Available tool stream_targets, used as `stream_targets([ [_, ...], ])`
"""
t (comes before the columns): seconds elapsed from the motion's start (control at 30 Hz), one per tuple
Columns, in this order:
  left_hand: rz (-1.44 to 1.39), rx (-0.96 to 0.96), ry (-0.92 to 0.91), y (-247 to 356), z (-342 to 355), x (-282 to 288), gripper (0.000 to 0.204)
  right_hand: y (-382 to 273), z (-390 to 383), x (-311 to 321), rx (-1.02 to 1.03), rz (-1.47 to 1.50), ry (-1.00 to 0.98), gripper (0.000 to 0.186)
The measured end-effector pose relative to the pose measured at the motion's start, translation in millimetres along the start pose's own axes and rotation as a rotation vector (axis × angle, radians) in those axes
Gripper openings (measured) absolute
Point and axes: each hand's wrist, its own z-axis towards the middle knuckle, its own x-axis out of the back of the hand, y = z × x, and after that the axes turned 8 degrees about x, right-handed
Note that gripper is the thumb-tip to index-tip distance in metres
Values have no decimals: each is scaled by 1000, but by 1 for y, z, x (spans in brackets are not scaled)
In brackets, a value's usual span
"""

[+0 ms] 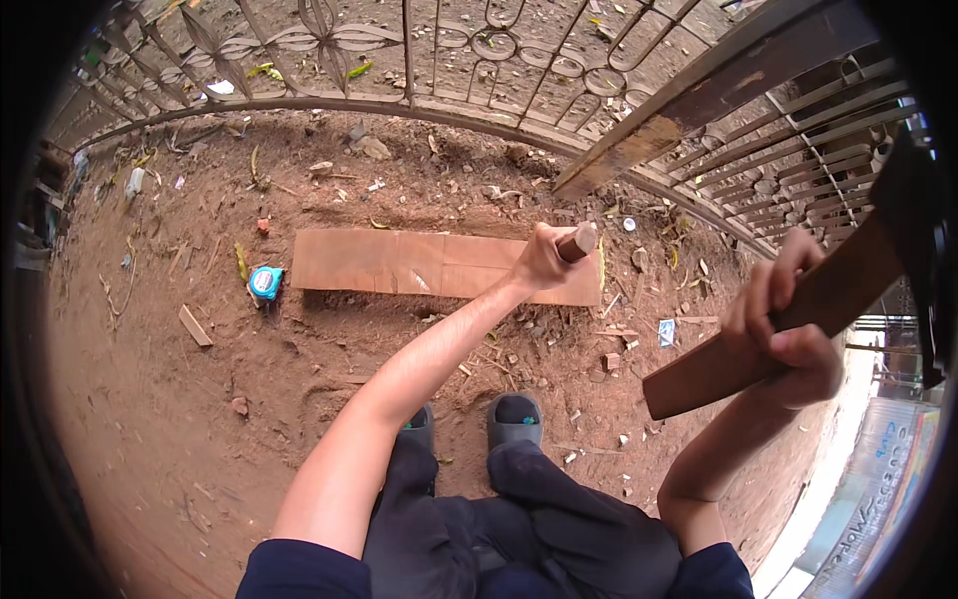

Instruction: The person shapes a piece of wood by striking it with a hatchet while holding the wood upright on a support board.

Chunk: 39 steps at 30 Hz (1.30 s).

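Note:
Near the right end of a long flat brown board (419, 262) on the soil, my left hand (540, 262) is closed around a wooden stick (577, 243). The stick's cut end points up toward me; its lower part is hidden by the fist, so I cannot tell whether it touches the board or ground. My right hand (783, 324) is raised at the right, fingers wrapped round the thick wooden handle of a tool (699, 379). Its dark metal head (913, 240) is in shadow at the picture's right rim, its exact kind unclear. A teal tape measure (265, 283) lies by the board's left end.
A metal fence (499, 115) with scrollwork runs along the far side, with a thick post (639, 135) leaning across at the right. Small wood scraps (195, 325), stones and litter dot the soil. My feet in grey slippers (514, 417) stand near the board. A printed sheet (878, 489) is at lower right.

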Motion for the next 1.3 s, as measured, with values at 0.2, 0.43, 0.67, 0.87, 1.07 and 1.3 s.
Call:
stream_targets([
  [0.2, -33, -38, 64, 6, 11, -3, 19, 121, -49, 18, -655, -279, 66, 10],
  [0.43, -20, -61, 47, 1, 10, -8, 21, -34, 1, 15, -41, 170, -209, 27],
  [0.67, -71, -64, 71, 11, 6, -5, 19, 58, -28, -6, -466, -104, 75, 22],
  [0.87, -70, -35, 61, 18, 7, -1, 13, 79, -40, 5, -626, -118, 157, 11],
  [1.07, -43, 30, -18, 2, -1, -1, 12, 5, -31, -8, -183, -57, 206, 24],
  [1.3, -101, 41, 7, 15, 2, -1, 11, 79, -32, 3, -639, -50, 76, 12],
])
